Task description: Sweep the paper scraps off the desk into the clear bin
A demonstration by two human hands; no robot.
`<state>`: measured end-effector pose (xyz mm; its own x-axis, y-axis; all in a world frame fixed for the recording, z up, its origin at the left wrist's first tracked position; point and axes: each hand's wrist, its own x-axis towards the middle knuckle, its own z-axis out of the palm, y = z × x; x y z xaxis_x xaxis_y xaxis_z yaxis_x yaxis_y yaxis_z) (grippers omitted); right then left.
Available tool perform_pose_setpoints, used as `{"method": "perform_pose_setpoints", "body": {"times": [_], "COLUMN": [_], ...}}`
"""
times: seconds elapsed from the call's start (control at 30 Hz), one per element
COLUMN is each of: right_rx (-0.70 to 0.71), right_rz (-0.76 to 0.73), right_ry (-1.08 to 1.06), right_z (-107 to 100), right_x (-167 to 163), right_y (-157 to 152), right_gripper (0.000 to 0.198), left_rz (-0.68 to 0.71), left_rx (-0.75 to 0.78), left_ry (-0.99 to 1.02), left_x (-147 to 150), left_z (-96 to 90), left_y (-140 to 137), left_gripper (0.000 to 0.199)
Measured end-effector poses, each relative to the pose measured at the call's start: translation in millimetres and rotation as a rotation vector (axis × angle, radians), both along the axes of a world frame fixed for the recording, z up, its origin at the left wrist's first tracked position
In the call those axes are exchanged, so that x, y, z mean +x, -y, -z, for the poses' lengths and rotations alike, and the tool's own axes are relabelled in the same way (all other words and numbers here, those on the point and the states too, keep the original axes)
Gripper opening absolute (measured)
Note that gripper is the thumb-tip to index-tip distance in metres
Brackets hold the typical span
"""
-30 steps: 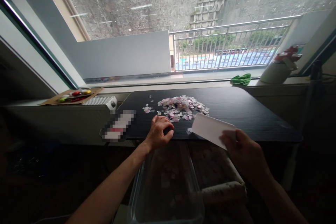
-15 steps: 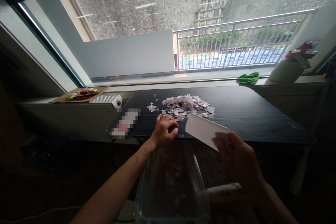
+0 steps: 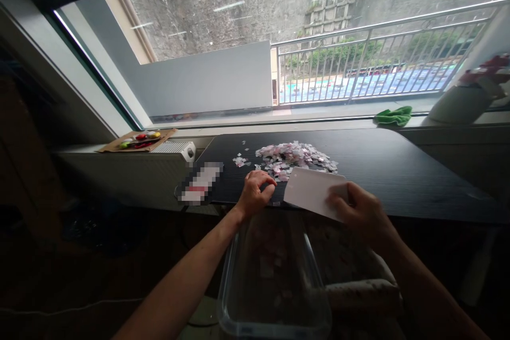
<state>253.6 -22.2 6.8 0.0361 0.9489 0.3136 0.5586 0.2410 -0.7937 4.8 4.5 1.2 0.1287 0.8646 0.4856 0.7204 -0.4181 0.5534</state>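
Observation:
My right hand [image 3: 360, 207] grips a flat white card [image 3: 308, 191], thumb on its face. The card is tilted above the near edge of a black table [image 3: 398, 175], just in front of a heap of small pink and white paper scraps [image 3: 295, 156]. Close to the table's near edge, my left hand [image 3: 256, 191] is loosely cupped, with a gap between thumb and forefinger and nothing seen inside. Below both hands stands a clear plastic tub [image 3: 274, 326] with some scraps in it, dimly lit.
A few loose scraps [image 3: 240, 160] lie left of the heap. At the table's left end is a blurred-out item [image 3: 201, 183]. A radiator [image 3: 175, 151] bears brown cardboard with colourful objects. On the sill lie a green cloth [image 3: 393, 116] and a pale container [image 3: 460, 103].
The card has turned flatter and risen slightly in my right hand. My left hand keeps its cupped pose by the table edge. The whole view has shifted, so most things appear further right.

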Motion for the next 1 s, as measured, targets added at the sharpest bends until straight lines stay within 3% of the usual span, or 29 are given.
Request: {"method": "perform_pose_setpoints", "body": {"times": [0.2,0.3,0.5,0.8,1.0], "right_rx": [-0.165,-0.168,-0.188,-0.228,-0.298], "right_rz": [-0.161,-0.159,-0.146,-0.180,-0.242], "right_ry": [-0.095,-0.180,-0.243,-0.376,-0.458], "right_z": [0.5,2.6,3.7,3.7,-2.8], "right_x": [2.2,-2.9,-6.8,-19.6,-11.4], "right_y": [-18.3,-18.7,-22.1,-19.1,-16.0], "right_gripper": [0.022,0.020,0.021,0.018,0.023], "left_rz": [0.024,0.017,0.006,-0.005,0.012], "left_rx": [-0.089,-0.136,-0.147,-0.133,-0.145], "left_ry": [-0.164,-0.242,-0.228,-0.193,-0.200], "left_x": [-9.7,-18.0,-25.7,-27.1,-27.0], "left_z": [-7.1,-9.4,-6.1,-0.8,-4.2], "left_y": [9.4,21.8,40.3,41.0,49.0], "left_gripper": [0.010,0.011,0.011,0.011,0.009]}}
